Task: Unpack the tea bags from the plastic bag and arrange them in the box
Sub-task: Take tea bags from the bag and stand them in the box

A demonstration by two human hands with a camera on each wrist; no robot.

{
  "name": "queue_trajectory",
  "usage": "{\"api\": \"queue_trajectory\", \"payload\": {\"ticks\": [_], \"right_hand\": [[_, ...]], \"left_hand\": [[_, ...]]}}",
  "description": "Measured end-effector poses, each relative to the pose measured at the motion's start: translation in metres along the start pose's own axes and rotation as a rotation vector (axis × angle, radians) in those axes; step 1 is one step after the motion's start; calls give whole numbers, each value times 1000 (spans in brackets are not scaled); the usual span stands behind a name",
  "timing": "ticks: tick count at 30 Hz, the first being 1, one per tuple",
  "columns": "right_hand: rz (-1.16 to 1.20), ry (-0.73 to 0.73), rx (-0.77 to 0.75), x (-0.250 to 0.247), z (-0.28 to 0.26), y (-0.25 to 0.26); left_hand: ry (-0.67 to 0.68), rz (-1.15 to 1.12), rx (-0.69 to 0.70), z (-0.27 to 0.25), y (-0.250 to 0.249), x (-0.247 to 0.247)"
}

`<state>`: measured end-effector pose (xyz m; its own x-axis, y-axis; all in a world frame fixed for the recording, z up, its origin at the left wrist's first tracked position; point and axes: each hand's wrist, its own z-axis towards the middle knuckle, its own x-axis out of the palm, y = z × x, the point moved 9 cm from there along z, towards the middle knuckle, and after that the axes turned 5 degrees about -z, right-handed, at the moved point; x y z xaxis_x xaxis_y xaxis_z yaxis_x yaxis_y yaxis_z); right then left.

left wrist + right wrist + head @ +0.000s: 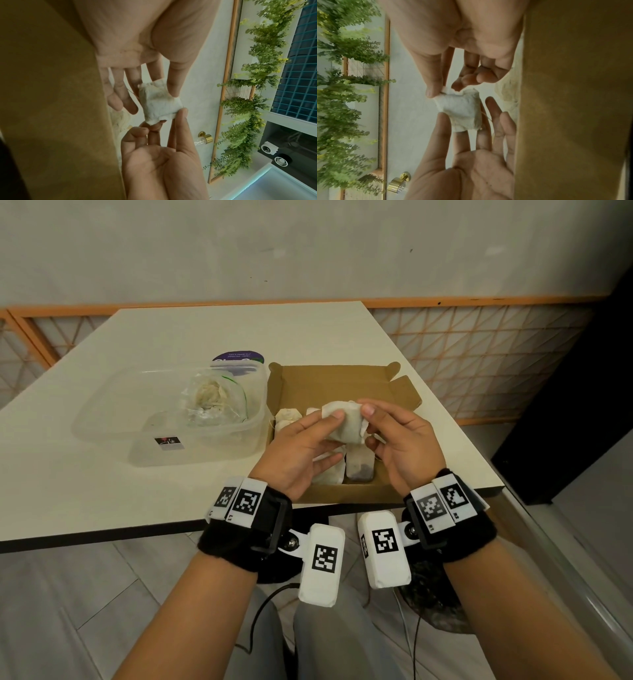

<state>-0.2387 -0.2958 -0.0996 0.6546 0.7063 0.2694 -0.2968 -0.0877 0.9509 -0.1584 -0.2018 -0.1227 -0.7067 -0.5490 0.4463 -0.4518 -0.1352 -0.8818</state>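
Observation:
Both hands hold one white tea bag [346,424] above the open cardboard box [329,381]. My left hand [323,433] pinches its left side, thumb on top and fingers underneath. The right hand [372,426] pinches the bag's right edge between thumb and curled fingers. In the left wrist view the tea bag [157,106] hangs between the two thumbs, and the right wrist view shows the same tea bag [461,111]. Several tea bags [359,465] lie flat in the box. The clear plastic bag [212,402] with more tea bags sits in a plastic tub.
The clear plastic tub [113,412] stands left of the box, with its lid [161,455] in front of it. A purple-labelled item [238,360] lies behind the tub. The box sits near the table's front right edge [479,491].

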Motion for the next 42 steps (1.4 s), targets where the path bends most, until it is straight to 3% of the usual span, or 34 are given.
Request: {"api": "queue_trajectory", "payload": {"ticks": [9, 20, 23, 27, 30, 33, 36, 42], "right_hand": [[-258, 5, -25, 4, 1, 10], [-595, 68, -120, 3, 8, 49], [-637, 139, -96, 8, 9, 51], [-870, 264, -57, 16, 13, 49], [-995, 253, -19, 0, 20, 58], [-1160, 209, 50, -30, 30, 65], [-1249, 202, 113, -49, 35, 64], [-1201, 218, 257, -63, 29, 30]], "left_hand": [[72, 29, 6, -1, 0, 4], [-49, -23, 31, -5, -7, -3], [-80, 58, 73, -7, -11, -3], [-95, 127, 133, -12, -21, -1], [-191, 188, 316, -21, -40, -14], [-374, 208, 503, -36, -52, -43], [-492, 225, 526, -45, -44, -64], [-554, 365, 465, -39, -15, -74]]}}
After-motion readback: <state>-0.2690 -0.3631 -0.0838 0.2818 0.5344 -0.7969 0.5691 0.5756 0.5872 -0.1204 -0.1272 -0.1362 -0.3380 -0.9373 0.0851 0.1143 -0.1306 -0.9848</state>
